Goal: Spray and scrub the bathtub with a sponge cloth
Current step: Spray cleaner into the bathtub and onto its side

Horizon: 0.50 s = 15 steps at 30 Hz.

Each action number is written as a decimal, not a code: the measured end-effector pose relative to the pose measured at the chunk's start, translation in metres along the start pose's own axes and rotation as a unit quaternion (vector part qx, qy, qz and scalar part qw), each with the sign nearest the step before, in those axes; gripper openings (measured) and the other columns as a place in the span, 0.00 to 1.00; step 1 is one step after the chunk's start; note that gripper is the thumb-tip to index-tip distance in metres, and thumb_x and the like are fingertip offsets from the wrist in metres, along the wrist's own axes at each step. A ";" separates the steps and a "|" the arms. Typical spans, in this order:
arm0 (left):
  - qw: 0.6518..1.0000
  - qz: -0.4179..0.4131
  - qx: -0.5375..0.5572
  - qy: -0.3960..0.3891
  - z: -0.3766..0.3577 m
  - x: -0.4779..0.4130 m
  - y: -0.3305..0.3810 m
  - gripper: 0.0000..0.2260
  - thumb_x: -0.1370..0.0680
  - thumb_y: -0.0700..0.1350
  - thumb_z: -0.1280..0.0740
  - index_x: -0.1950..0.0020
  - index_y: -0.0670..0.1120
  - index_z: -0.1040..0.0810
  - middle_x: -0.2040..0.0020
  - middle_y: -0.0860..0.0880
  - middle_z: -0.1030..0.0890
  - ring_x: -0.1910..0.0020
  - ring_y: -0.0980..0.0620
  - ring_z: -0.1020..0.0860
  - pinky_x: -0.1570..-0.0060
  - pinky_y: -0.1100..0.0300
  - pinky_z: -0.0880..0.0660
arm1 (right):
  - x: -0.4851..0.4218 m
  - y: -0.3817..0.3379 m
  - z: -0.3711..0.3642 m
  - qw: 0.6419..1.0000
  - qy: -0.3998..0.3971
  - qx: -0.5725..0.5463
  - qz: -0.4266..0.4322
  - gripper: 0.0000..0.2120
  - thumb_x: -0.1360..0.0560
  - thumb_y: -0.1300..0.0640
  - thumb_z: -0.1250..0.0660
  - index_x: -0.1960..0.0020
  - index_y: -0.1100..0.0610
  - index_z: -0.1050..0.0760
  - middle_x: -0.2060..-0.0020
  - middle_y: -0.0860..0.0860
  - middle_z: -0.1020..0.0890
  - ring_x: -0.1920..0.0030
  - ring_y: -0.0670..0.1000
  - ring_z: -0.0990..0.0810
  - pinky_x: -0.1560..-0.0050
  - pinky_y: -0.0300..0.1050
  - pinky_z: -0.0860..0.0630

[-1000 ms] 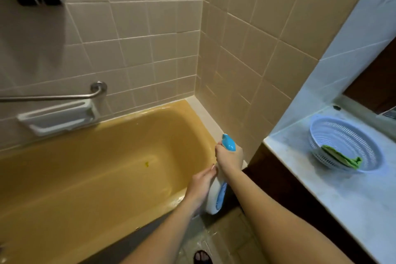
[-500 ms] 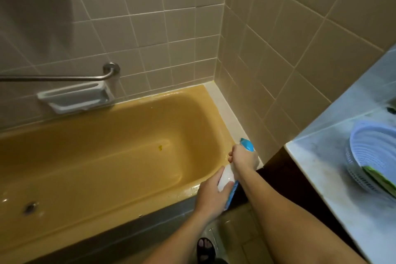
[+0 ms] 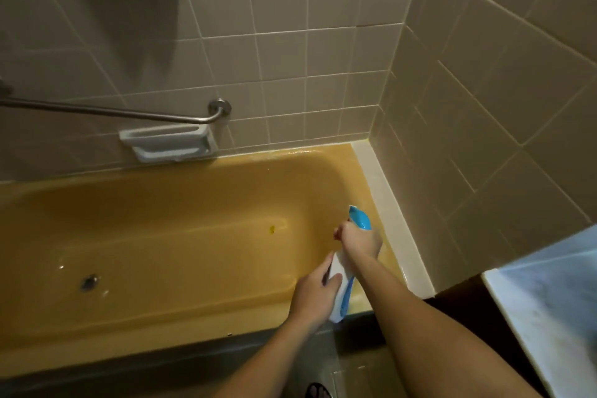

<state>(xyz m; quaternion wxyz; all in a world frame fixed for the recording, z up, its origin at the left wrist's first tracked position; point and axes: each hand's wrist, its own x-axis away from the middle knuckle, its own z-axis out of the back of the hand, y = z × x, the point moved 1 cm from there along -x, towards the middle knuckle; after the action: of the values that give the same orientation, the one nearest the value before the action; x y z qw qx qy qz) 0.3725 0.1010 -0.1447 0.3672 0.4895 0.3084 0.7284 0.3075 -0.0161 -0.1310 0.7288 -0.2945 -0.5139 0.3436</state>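
Observation:
A white spray bottle with a blue trigger head hangs over the right end of the yellow bathtub. My right hand grips its neck just under the blue head, nozzle pointing into the tub. My left hand holds the bottle's white body from the left, thumb across it. A small dark yellow spot sits on the tub floor, and the drain lies to the left. No sponge cloth is in view.
A steel grab bar and a white soap dish are fixed to the tiled wall behind the tub. A white ledge runs along the tub's right end. A marble counter stands at the right.
Both hands have carried the bottle from beside the tub's outer edge to above its right end. The view has swung left, so the white basket on the counter has left the frame.

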 end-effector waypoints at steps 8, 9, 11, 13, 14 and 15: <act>0.993 0.023 0.075 0.091 0.095 0.007 -0.027 0.22 0.14 0.52 0.39 0.19 0.60 0.35 0.41 0.60 0.21 0.46 0.59 0.20 0.46 0.60 0.19 | 0.049 -0.022 -0.104 0.992 -0.060 0.067 0.090 0.05 0.30 0.57 0.27 0.61 0.59 0.21 0.63 0.56 0.16 0.58 0.58 0.18 0.59 0.50 0.23; 0.991 0.023 0.081 0.100 0.110 0.010 -0.033 0.22 0.14 0.52 0.39 0.19 0.60 0.35 0.40 0.59 0.20 0.45 0.58 0.20 0.46 0.60 0.20 | 0.059 -0.023 -0.119 0.989 -0.072 0.079 0.097 0.05 0.30 0.57 0.27 0.60 0.58 0.20 0.62 0.55 0.16 0.58 0.57 0.17 0.57 0.52 0.21; 0.989 0.020 0.093 0.113 0.139 0.019 -0.048 0.21 0.14 0.51 0.39 0.20 0.61 0.33 0.41 0.59 0.19 0.46 0.59 0.20 0.46 0.60 0.20 | 0.079 -0.021 -0.151 0.983 -0.094 0.105 0.116 0.04 0.31 0.59 0.28 0.60 0.60 0.19 0.63 0.55 0.15 0.60 0.55 0.17 0.58 0.52 0.20; 0.986 0.025 0.113 0.124 0.170 0.030 -0.066 0.20 0.14 0.52 0.40 0.21 0.61 0.33 0.44 0.62 0.19 0.46 0.60 0.20 0.45 0.62 0.21 | 0.105 -0.016 -0.184 0.977 -0.113 0.111 0.141 0.05 0.30 0.59 0.28 0.58 0.61 0.18 0.63 0.56 0.16 0.64 0.53 0.20 0.62 0.48 0.23; 0.983 0.029 0.122 0.133 0.187 0.035 -0.078 0.21 0.14 0.52 0.40 0.20 0.61 0.33 0.44 0.62 0.20 0.45 0.61 0.20 0.44 0.61 0.21 | 0.119 -0.013 -0.202 0.974 -0.126 0.109 0.153 0.06 0.28 0.58 0.27 0.57 0.61 0.19 0.62 0.56 0.16 0.65 0.52 0.21 0.63 0.46 0.24; 0.981 0.033 0.127 0.144 0.206 0.040 -0.089 0.21 0.14 0.52 0.40 0.20 0.61 0.34 0.42 0.62 0.20 0.45 0.61 0.21 0.43 0.61 0.22 | 0.134 -0.010 -0.221 0.971 -0.139 0.109 0.161 0.07 0.27 0.57 0.27 0.56 0.61 0.19 0.62 0.57 0.16 0.65 0.51 0.22 0.64 0.45 0.26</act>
<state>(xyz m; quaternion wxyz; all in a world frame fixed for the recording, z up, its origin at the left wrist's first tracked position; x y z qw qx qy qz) 0.5771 0.2010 -0.1296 0.2296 0.4322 0.4314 0.7579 0.5513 0.0685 -0.1161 0.6131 -0.2421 -0.5153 0.5477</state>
